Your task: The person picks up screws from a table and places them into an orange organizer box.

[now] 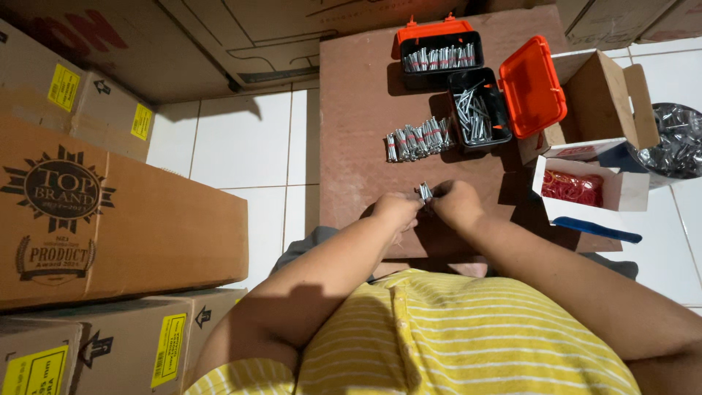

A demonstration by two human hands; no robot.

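Observation:
My left hand (395,210) and my right hand (455,203) meet over a brown board (351,110) and together pinch a small bundle of silver nails (425,192). Beyond them on the board lies a row of nail bundles (419,138) bound with red bands. Two black cases with orange lids stand further back: one (441,57) holds banded bundles, the other (479,110) holds loose nails.
A small white box of red rubber bands (575,188) sits at the right beside an open cardboard box (603,102). A bag of loose nails (676,140) lies at the far right. Large cardboard cartons (110,219) stand at the left and back on the white tile floor.

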